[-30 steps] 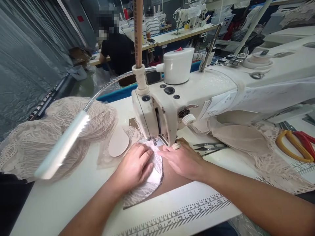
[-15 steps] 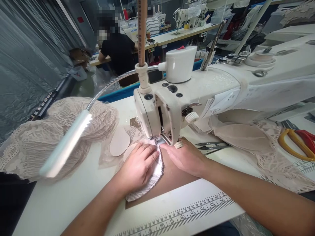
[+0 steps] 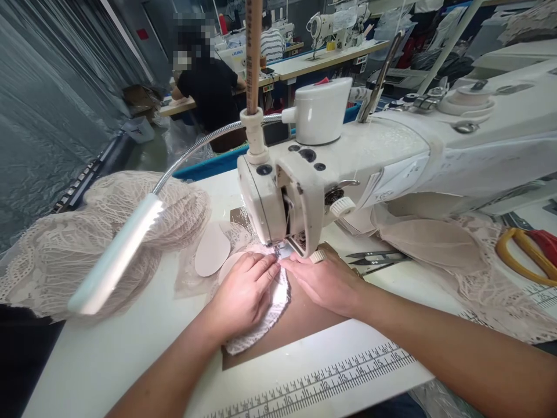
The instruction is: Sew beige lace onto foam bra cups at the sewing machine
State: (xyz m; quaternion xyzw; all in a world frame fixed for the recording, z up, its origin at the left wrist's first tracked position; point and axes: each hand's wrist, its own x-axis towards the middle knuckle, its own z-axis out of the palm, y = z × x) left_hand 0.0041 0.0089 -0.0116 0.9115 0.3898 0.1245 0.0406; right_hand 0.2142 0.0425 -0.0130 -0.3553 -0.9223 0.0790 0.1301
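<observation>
My left hand (image 3: 241, 293) lies flat, fingers together, pressing a pale lace-covered cup piece (image 3: 261, 328) onto the bed of the white sewing machine (image 3: 331, 168). My right hand (image 3: 326, 281) rests just right of it, fingertips pinching the piece's edge in front of the presser foot (image 3: 282, 251). A band sits on one right finger. Most of the piece is hidden under my hands. A beige foam pad (image 3: 212, 249) lies beside the left hand on the lace.
A heap of lace pieces (image 3: 87, 244) lies at the left under the gooseneck lamp (image 3: 115, 258). Thread snips (image 3: 374, 258), more lace cups (image 3: 430, 241) and yellow-red scissors (image 3: 524, 252) lie right. A ruler strip (image 3: 326, 380) runs along the table's front. Other people sit at machines behind.
The lace piece has fed back under the presser foot and turned; less of it shows below my left hand. Both hands have crept slightly toward the needle.
</observation>
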